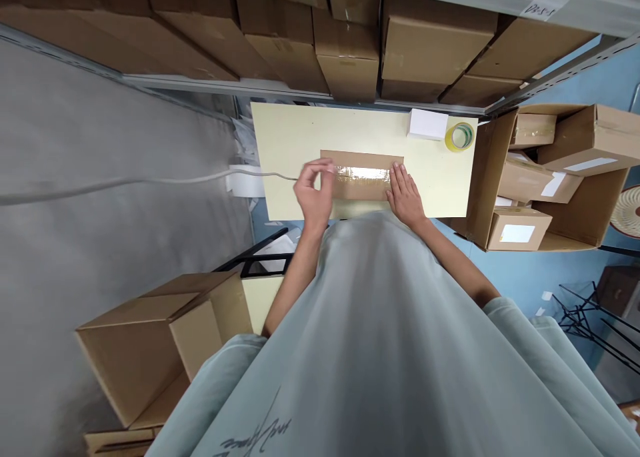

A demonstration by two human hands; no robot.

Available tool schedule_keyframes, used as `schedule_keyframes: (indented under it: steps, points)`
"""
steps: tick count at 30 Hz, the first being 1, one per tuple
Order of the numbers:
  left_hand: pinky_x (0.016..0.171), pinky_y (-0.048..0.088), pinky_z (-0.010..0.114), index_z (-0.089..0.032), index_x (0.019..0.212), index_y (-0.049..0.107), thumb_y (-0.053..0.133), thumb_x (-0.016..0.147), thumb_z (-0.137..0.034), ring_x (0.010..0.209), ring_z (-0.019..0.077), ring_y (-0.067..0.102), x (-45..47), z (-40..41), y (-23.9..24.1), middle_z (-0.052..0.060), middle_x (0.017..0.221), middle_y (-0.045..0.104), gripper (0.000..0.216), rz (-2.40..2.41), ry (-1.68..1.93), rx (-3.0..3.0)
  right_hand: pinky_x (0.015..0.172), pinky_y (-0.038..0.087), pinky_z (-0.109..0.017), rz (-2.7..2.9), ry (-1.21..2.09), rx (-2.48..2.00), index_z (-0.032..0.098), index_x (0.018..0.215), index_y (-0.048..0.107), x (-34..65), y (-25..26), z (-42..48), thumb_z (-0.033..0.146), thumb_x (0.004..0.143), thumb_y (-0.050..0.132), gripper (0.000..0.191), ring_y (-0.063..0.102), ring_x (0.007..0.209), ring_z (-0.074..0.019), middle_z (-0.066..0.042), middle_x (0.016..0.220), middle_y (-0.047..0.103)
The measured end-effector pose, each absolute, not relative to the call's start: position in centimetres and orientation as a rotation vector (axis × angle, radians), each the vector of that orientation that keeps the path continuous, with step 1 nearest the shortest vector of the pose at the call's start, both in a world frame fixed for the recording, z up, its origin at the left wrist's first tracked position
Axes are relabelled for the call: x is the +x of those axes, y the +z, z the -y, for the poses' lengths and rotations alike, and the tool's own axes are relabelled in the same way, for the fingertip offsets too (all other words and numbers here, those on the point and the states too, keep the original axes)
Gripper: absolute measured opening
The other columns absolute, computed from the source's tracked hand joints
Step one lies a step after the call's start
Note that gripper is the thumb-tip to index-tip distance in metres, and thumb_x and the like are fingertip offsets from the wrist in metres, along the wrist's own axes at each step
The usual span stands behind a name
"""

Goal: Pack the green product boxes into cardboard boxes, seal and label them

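A flat brown cardboard box (361,189) lies on the pale yellow tabletop, with shiny clear tape running along its middle. My right hand (406,194) rests flat on the box's right end, fingers stretched out. Over the left end, my left hand (316,189) is closed in a pinch, thumb and fingertips together near the end of the tape. Whatever it pinches is too small and blurred to make out. A thin grey cable (220,176) comes in from the left and reaches my left hand; whether it touches the hand I cannot tell.
On the table (285,134) are a white stack of labels (427,124) and a yellow tape roll (456,137). Shelved cartons (440,40) overhang the back. A large carton (493,177) holding smaller boxes stands right; an open carton (135,357) sits lower left.
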State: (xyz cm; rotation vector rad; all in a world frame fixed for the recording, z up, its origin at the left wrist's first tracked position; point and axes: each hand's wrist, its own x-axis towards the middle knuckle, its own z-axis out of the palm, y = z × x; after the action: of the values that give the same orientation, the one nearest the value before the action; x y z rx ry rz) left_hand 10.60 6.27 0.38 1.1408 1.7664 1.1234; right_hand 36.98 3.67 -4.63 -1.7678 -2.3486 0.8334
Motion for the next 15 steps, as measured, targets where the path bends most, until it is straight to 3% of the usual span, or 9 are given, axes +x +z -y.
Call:
schedule_keyframes:
  steps: [4,8,11,13,15]
  points:
    - [0.121,0.057,0.041,-0.021,0.096,0.063,0.060,0.114,-0.044,0.128,0.0222,0.074,6.9,-7.3,-2.2,0.006,0.117,0.076,0.029,-2.041,1.305,0.995,0.148,0.016,-0.054,2.401,0.801,-1.792,0.007,0.183,0.026,36.9,-4.7,-3.6,0.043,0.120,0.020,0.072,0.013,0.181,-0.0277,-0.015,0.192,0.021]
    - [0.122,0.056,0.042,-0.021,0.102,0.065,0.059,0.114,-0.049,0.131,0.0225,0.073,5.7,-6.5,-2.7,0.010,0.124,0.075,0.031,-2.111,1.218,1.118,0.148,0.017,-0.054,2.442,0.760,-1.809,0.005,0.182,0.026,37.0,-4.8,-3.6,0.041,0.121,0.017,0.072,0.012,0.181,-0.0286,-0.016,0.192,0.021]
    - [0.137,0.040,0.051,-0.023,0.136,0.069,0.060,0.113,-0.057,0.164,0.0303,0.051,7.8,-5.2,-2.4,0.016,0.160,0.065,0.042,-1.994,0.967,1.441,0.147,0.016,-0.059,2.433,0.740,-1.800,0.008,0.184,0.020,36.7,-4.6,-3.4,0.040,0.121,0.019,0.071,0.012,0.181,-0.0300,-0.015,0.192,0.021]
    - [0.144,0.024,0.057,-0.023,0.160,0.060,0.056,0.113,-0.062,0.177,0.0343,0.027,10.2,-4.4,-2.6,0.018,0.180,0.047,0.062,-1.789,0.743,1.682,0.148,0.014,-0.061,2.432,0.736,-1.782,0.009,0.185,0.017,36.0,-4.3,-3.3,0.037,0.121,0.020,0.070,0.012,0.181,-0.0304,-0.014,0.192,0.021]
    - [0.146,0.013,0.061,-0.019,0.173,0.048,0.046,0.114,-0.064,0.180,0.0354,0.017,12.5,-3.7,-2.9,0.018,0.187,0.035,0.074,-1.545,0.513,1.863,0.148,0.014,-0.060,2.475,0.770,-1.711,0.012,0.186,0.017,35.4,-4.0,-3.3,0.034,0.120,0.021,0.069,0.012,0.181,-0.0295,-0.012,0.192,0.020]
